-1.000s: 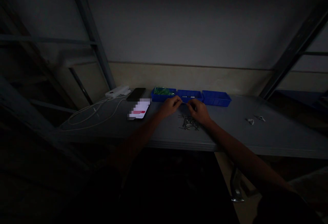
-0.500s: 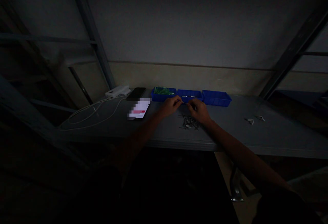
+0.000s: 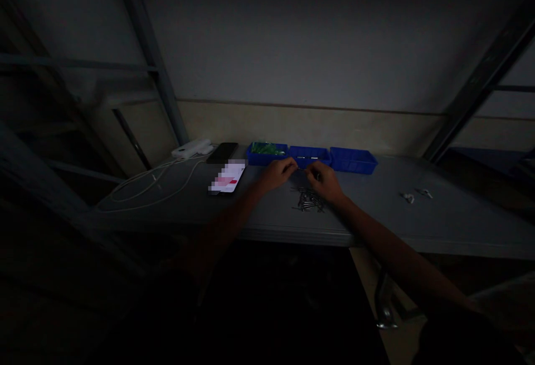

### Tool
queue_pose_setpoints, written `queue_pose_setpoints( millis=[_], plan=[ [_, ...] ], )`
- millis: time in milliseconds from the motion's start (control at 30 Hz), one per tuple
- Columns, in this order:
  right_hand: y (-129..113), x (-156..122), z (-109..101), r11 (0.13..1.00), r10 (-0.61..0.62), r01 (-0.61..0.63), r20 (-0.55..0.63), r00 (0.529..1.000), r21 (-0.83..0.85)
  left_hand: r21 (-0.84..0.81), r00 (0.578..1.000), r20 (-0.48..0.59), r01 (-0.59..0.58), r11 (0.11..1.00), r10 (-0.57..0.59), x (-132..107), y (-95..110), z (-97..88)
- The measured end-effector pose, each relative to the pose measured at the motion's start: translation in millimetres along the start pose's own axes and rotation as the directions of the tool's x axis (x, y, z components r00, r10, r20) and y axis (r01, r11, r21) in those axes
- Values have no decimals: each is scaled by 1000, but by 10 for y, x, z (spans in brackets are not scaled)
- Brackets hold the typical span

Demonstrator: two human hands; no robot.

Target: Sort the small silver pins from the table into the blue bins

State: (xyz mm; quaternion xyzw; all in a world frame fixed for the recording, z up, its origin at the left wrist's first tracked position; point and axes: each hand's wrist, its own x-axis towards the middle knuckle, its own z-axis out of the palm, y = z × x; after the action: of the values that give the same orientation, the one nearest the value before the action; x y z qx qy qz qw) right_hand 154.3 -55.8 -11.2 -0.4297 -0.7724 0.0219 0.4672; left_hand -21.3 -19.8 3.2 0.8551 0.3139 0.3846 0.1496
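Note:
My left hand and my right hand are close together above the table, both with fingers pinched. Between their fingertips runs a small thin rod-like piece, too dark and small to name surely; both hands seem to grip it. Just below my right hand lies a pile of slim metal screws or bolts. Behind the hands stands the middle blue bin, holding a few shiny thin pieces. A left blue bin contains green plastic packets.
A third blue bin stands at the right of the row. Left lie a lit phone, a dark phone and a white power strip with cables. Two small white items lie right. Metal shelf posts flank the grey table.
Both hands stay in nearly the same place, with only slight shifts of the fingers around the thin piece. The pile and the bins look unchanged.

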Motion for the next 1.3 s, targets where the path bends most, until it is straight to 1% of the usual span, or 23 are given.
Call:
queue_pose_setpoints(
  millis=[167, 367, 500, 667, 767, 967, 1100, 1200, 1233, 1300],
  plan=[
    [-4, -9, -5, 997, -8, 7, -8, 1000, -79, 23, 1000, 5, 26, 999, -26, 10, 19, -12],
    [-28, 1, -16, 997, -6, 5, -16, 1000, -77, -8, 1000, 5, 19, 1000, -19, 6, -12, 14],
    [-30, 16, -13, 999, 45, -45, -39, 998, -10, -37, 1000, -7, 21, 999, -21, -9, -21, 18],
    [-61, 22, -19, 990, 70, -67, -23, 997, 127, -53, 1000, 8, 14, 998, -13, -8, -26, 22],
    [-60, 20, -17, 984, 79, -76, -10, 997, 163, -43, 1000, 9, 16, 999, -16, 1, -37, 25],
    [-25, 10, -10, 994, 87, -86, -18, 996, 63, -30, 999, -27, 35, 999, -35, 9, -21, 16],
    [-39, 2, -10, 997, 82, -82, -24, 996, 3, 3, 997, -25, 68, 998, -68, 12, 17, 0],
    [-17, 15, -24, 997, 73, -74, -23, 997, -11, 17, 998, 6, 68, 998, -68, 11, 5, 6],
    [11, 26, -39, 997, 70, -71, -24, 997, -17, 17, 997, 35, 71, 997, -71, 7, -11, 14],
    [106, 55, -90, 996, 76, -77, -47, 996, -32, 17, 987, 134, 88, 996, -89, -5, -57, 39]
  ],
)
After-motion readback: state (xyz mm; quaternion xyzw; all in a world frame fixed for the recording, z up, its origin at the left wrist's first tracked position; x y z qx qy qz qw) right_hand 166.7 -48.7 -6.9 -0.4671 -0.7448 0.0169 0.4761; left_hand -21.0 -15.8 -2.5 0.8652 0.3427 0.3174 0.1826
